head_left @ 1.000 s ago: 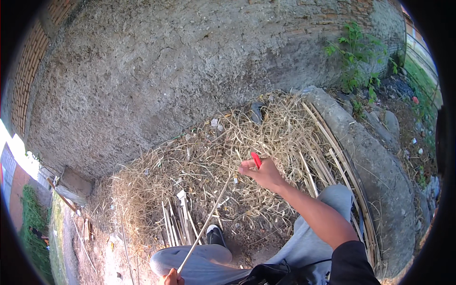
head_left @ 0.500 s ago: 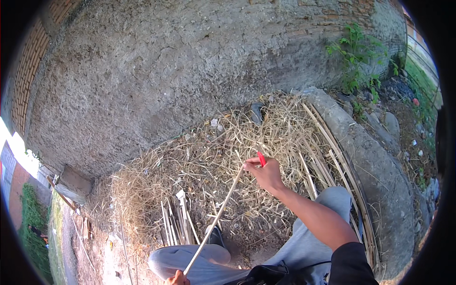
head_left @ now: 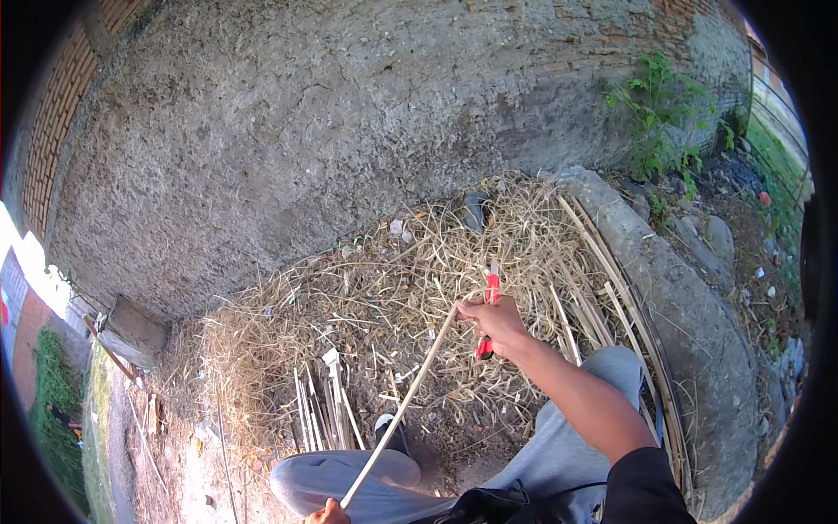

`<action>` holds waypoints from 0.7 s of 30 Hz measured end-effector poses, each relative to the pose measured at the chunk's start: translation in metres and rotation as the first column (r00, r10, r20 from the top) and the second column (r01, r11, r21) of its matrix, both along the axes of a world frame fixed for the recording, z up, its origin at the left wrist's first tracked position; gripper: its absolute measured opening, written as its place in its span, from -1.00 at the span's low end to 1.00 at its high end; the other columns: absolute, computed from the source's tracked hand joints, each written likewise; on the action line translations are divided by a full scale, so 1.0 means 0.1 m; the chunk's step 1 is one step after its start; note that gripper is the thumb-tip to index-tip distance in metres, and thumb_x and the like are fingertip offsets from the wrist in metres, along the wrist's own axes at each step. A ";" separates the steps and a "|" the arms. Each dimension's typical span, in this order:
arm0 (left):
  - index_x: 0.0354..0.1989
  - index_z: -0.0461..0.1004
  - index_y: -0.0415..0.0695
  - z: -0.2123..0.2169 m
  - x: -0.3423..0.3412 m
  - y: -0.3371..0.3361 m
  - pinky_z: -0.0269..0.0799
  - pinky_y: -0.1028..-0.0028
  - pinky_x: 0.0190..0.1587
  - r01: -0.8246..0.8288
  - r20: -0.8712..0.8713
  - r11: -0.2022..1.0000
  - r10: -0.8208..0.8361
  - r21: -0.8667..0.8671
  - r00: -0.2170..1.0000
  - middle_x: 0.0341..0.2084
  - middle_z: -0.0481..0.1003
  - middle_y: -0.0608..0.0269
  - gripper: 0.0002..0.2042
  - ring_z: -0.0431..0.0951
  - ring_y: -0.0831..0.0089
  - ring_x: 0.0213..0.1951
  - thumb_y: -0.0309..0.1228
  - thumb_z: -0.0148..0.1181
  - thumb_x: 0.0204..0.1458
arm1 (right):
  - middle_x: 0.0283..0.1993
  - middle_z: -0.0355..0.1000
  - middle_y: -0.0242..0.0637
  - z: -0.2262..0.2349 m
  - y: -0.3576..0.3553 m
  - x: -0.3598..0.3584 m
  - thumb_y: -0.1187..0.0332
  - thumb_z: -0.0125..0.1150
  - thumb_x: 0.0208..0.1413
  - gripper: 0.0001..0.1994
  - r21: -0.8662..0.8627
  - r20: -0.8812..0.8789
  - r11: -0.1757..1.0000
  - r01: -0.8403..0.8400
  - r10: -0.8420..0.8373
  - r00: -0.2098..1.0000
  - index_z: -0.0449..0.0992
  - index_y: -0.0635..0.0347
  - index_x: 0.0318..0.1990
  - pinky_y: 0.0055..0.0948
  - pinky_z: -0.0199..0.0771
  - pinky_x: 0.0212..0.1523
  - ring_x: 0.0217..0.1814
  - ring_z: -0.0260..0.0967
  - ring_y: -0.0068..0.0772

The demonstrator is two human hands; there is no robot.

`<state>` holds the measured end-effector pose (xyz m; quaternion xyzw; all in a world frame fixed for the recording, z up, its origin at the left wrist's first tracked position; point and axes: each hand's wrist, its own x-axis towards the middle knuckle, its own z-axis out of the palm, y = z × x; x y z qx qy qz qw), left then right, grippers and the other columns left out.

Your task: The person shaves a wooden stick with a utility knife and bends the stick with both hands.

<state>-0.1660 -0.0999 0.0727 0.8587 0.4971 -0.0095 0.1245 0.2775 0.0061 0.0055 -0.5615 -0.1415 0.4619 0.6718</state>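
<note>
A long, pale split-bamboo strip point(head_left: 404, 403) slants up from the lower edge between my two hands. My left hand point(head_left: 328, 513), partly cut off by the lower edge, is closed round its near end. My right hand point(head_left: 497, 322) pinches the far end with thumb and finger. That same hand also holds a red utility knife point(head_left: 493, 286); its pale blade points away from me, and the red handle shows below the fingers. Beneath the hands lies a thick spread of curled bamboo shavings point(head_left: 454, 249).
Cut strips point(head_left: 327, 410) lie in a bundle beside my left knee, and longer strips point(head_left: 611, 266) run along the low concrete curb point(head_left: 663, 297) on the right. A rough grey wall point(head_left: 349, 122) rises ahead. A green plant point(head_left: 655, 105) grows at its right end.
In my right hand the knife has turned, so its blade and the lower handle now show. The strip's far end has shifted slightly right; my left hand stays in place.
</note>
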 end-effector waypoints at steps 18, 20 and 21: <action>-0.46 0.35 -0.22 -0.04 0.00 -0.02 0.32 0.12 -0.55 -0.068 0.163 0.985 0.094 -0.157 0.982 -0.68 0.39 -0.16 -0.89 0.45 -0.12 -0.60 -0.48 0.10 0.07 | -0.37 0.48 0.03 0.13 -0.16 0.18 0.35 0.08 0.27 -0.76 -0.385 0.886 0.923 0.002 0.368 0.283 0.44 0.43 -0.12 -0.17 0.54 -0.40 -0.41 0.52 -0.10; -0.44 0.36 -0.23 -0.03 0.05 0.02 0.32 0.09 -0.55 -0.081 0.172 0.984 0.108 -0.157 0.979 -0.68 0.40 -0.18 -0.89 0.46 -0.16 -0.59 -0.47 0.09 0.07 | -0.44 0.48 0.00 0.17 -0.20 0.07 0.28 0.04 0.32 -0.72 -0.208 0.961 0.978 0.000 0.204 0.184 0.43 0.42 -0.12 -0.14 0.52 -0.46 -0.49 0.51 -0.12; -0.43 0.37 -0.23 -0.02 0.04 0.02 0.33 0.08 -0.54 -0.085 0.182 0.984 0.114 -0.157 0.977 -0.68 0.40 -0.19 -0.89 0.46 -0.19 -0.58 -0.47 0.08 0.08 | -0.49 0.47 0.03 0.29 -0.27 -0.05 0.20 -0.06 0.35 -0.65 -0.325 0.921 0.940 -0.101 0.339 0.190 0.44 0.41 -0.14 -0.08 0.50 -0.45 -0.51 0.49 -0.04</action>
